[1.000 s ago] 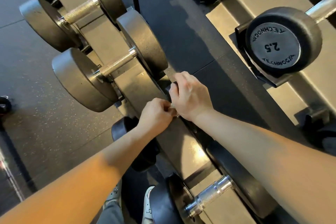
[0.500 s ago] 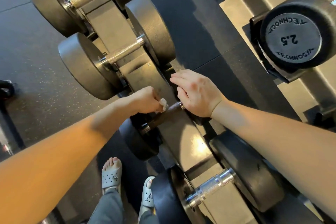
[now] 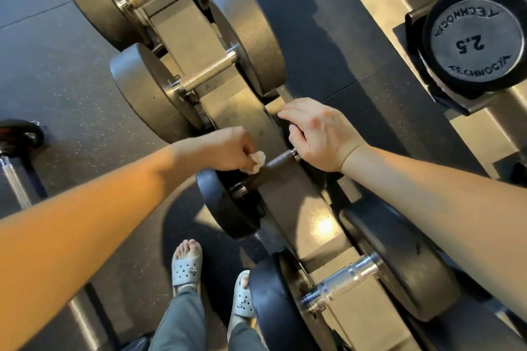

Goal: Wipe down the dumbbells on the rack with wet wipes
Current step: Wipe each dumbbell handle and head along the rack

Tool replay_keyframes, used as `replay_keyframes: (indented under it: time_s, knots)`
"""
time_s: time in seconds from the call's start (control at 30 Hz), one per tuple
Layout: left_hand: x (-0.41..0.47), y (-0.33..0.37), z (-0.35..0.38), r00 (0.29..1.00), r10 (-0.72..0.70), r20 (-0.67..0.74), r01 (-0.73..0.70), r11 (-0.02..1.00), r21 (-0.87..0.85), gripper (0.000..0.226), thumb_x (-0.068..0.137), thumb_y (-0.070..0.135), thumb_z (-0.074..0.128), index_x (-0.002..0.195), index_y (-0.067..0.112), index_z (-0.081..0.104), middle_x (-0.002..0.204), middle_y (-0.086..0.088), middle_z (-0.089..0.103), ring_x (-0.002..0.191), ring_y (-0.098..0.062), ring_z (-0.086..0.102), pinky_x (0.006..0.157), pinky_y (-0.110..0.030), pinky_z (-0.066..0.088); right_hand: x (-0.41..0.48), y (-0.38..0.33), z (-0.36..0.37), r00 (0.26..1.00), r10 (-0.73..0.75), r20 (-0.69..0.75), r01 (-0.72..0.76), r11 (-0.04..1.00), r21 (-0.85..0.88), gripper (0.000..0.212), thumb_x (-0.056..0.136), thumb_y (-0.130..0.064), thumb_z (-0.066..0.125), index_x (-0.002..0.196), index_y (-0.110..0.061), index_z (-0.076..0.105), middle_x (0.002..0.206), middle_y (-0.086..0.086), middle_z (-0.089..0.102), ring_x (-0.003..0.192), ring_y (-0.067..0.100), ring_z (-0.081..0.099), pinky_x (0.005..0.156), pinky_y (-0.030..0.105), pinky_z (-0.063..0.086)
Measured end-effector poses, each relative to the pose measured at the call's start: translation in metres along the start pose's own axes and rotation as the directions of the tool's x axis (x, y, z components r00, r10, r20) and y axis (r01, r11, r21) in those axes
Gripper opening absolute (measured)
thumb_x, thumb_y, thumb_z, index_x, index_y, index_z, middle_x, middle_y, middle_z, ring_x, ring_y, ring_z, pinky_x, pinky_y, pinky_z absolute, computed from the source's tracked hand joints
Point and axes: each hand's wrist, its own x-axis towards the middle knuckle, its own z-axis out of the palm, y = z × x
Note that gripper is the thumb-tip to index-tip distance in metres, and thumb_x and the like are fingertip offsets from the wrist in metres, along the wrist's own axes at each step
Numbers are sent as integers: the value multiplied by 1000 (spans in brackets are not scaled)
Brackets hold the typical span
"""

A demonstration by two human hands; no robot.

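Left hand (image 3: 225,148) pinches a crumpled wipe (image 3: 255,160) against the handle of a dumbbell (image 3: 272,170) lying mid-rack (image 3: 299,214), while the right hand (image 3: 319,134), held apart, grips its right end.

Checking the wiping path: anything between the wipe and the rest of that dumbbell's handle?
Nothing visible. The left hand holds the wipe at the handle of the dumbbell, bare up to the right hand gripping the far head.

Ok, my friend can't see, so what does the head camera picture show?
A left hand holds a white wipe against the handle of a dumbbell on a rack, while the right hand holds that dumbbell's far end. More dumbbells sit nearby.
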Motion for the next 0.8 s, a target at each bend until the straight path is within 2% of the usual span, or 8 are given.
replay_keyframes:
  time_s: [0.13, 0.27, 0.33, 0.43, 0.5, 0.57, 0.7, 0.8]
  knots:
    - [-16, 7, 34, 989, -33, -146, 53, 990, 130, 17, 96, 31, 60, 86, 17, 64, 84, 1, 64, 79, -22, 64, 67, -32, 52, 0, -2, -2, 999, 21, 28, -21, 1000, -23, 44, 95, -25, 40, 124, -7, 67, 122, 10, 67, 115, 28, 61, 96, 46, 53]
    - [-7, 28, 35, 934, -89, -347, 4, 971, -238, 26, 96, 31, 65, 75, 18, 71, 70, 3, 64, 62, -14, 58, 56, -23, 45, -1, -5, -6, 999, 28, 43, -27, 999, -38, 46, 96, -27, 38, 127, -8, 66, 123, 10, 67, 116, 26, 61, 97, 44, 54]
    - [-8, 37, 34, 937, -19, -348, -36, 988, -151, 18, 95, 27, 65, 84, 18, 76, 76, 3, 67, 68, -15, 62, 64, -26, 51, -1, -6, -6, 999, 22, 36, -21, 999, -42, 43, 96, -25, 39, 126, -8, 66, 122, 10, 67, 115, 26, 61, 96, 44, 54]
    - [-29, 39, 34, 956, 66, -286, 7, 969, 248, 16, 97, 26, 63, 103, 15, 74, 81, 1, 62, 72, -20, 62, 69, -31, 55, 0, -7, -6, 999, 28, 31, -27, 999, -35, 42, 97, -25, 39, 125, -9, 66, 121, 9, 67, 114, 26, 62, 94, 45, 55]
    - [-40, 32, 34, 969, 91, -228, 2, 925, 380, 17, 98, 25, 62, 109, 16, 72, 82, 2, 57, 71, -19, 57, 66, -29, 50, -1, -6, -6, 999, 29, 19, -28, 999, -34, 41, 97, -26, 40, 125, -10, 66, 121, 8, 67, 114, 25, 61, 95, 44, 55]
    - [-45, 28, 28, 959, 82, -270, 11, 944, 328, 17, 98, 29, 63, 111, 19, 69, 86, 3, 58, 73, -16, 56, 64, -29, 46, -1, -7, -6, 999, 34, 24, -33, 999, -28, 41, 96, -26, 40, 125, -11, 66, 122, 6, 67, 115, 24, 61, 95, 44, 54]
    - [-22, 44, 24, 922, 65, -381, -117, 987, -115, 17, 88, 24, 75, 102, 20, 65, 92, 5, 65, 82, -15, 60, 72, -32, 52, -2, -8, -7, 996, 85, 28, -85, 996, 4, 49, 96, -34, 34, 127, -15, 66, 127, 3, 65, 118, 21, 60, 96, 44, 54]
    - [-14, 50, 37, 934, 230, -273, -199, 970, 138, 22, 90, 21, 70, 111, 15, 69, 104, -1, 65, 94, -24, 63, 82, -41, 55, -3, -10, -7, 995, 95, 9, -95, 995, 6, 52, 96, -38, 31, 130, -18, 65, 131, 2, 65, 118, 20, 61, 96, 43, 55]
